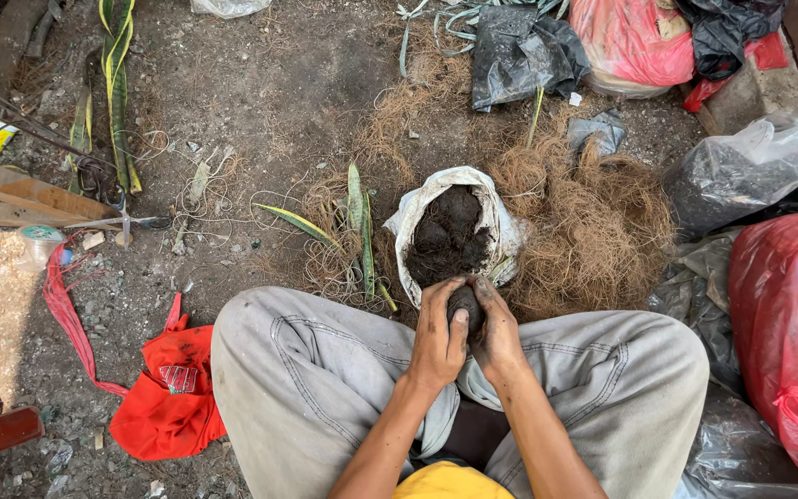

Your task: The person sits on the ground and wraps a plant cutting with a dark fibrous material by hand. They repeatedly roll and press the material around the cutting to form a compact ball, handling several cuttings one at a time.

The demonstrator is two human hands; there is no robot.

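The fingers [455,319] of both hands are pressed together around a dark ball of soil [466,306], cupping it from either side so that only a rounded patch shows between them. The left hand [438,339] wraps the ball from the left of the frame, its thumb laid over the front; the right hand [496,334] closes on it from the right, fingers curled behind. Both are smeared with dirt. The ball sits just below the centre of the frame, above the gap between the person's knees in grey trousers [307,370].

Touching the ball's upper side is a white sack [417,208] rolled open at the mouth, filled with clumpy black soil [450,236]. To its right lies a wide heap of brown coconut fibre [593,226], with more strands spreading to the upper centre. Left of the sack, a few striped green leaves [359,226] lie on the bare ground, and longer leaves of the same kind stand at the upper left.

A red cloth bag [173,393] with a long strap rests at the lower left beside the left knee. Red plastic sacks [787,323] and clear and black plastic bags crowd the right edge and upper right. Wooden boards [20,194] lie at the left edge. Nothing lies between the hands and the sack.
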